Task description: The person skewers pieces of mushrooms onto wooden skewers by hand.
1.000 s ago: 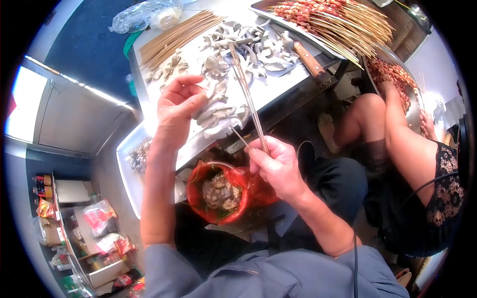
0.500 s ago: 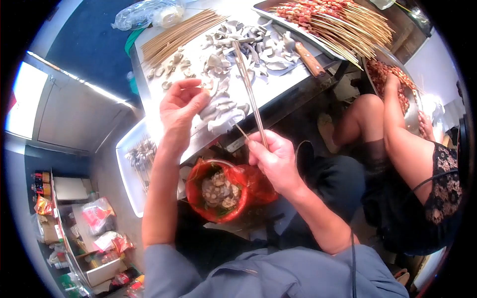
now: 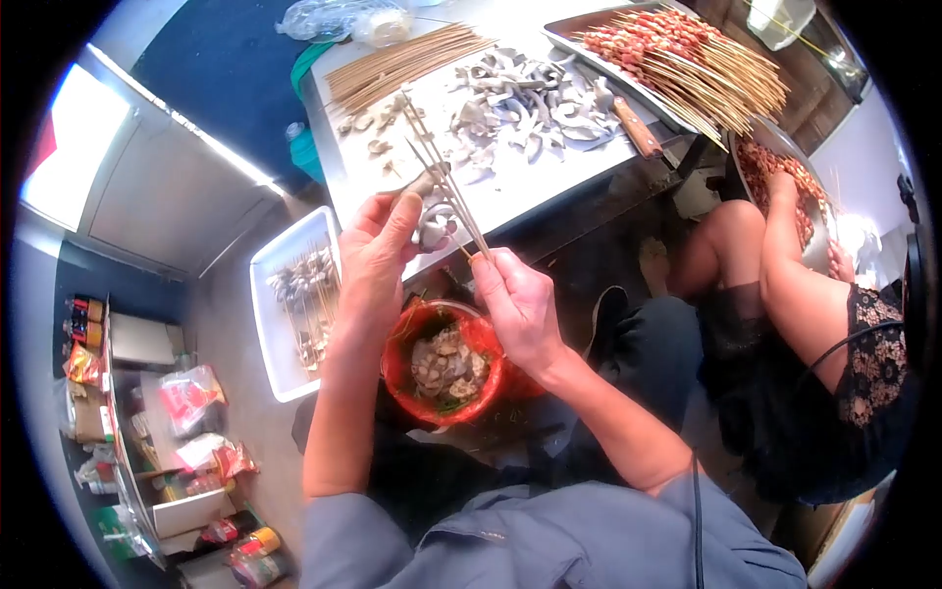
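**Mushroom piece (image 3: 433, 230) in hand**

Pinched in left hand (image 3: 375, 260), near table (image 3: 525, 191) edge, beside thin skewers (image 3: 459, 208). Right hand (image 3: 520, 306) grips these low, seemingly to leave upper lengths free. Red-lined bucket (image 3: 394, 378) below, probably close to catch scraps.

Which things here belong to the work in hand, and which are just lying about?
Work: sticks in right hand; mushroom pieces in left hand; loose mushroom pieces; stick pile; white tray.

Lying about, seemingly: clear plastic bag; orange packet; bottle.

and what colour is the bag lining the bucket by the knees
Red, slightly see-through; it shows best in the head view.
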Tool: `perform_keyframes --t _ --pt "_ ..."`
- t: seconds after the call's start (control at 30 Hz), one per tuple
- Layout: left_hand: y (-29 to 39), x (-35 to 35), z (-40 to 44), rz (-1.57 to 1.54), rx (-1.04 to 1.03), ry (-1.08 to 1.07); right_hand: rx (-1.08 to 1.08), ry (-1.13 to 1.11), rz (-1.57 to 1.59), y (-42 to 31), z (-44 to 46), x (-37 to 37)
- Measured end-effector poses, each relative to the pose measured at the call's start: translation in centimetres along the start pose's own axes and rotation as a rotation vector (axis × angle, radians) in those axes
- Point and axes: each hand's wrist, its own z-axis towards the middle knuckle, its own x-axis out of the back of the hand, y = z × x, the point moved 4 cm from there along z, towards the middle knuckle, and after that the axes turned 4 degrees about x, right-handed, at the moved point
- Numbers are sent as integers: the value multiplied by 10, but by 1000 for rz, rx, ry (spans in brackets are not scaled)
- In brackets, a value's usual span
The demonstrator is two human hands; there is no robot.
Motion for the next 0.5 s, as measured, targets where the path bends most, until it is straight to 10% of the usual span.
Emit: perform_keyframes --t 0.5 --pt "10 105 -16 -363 -40 203 -6 -188 -69 18 -13 -47"
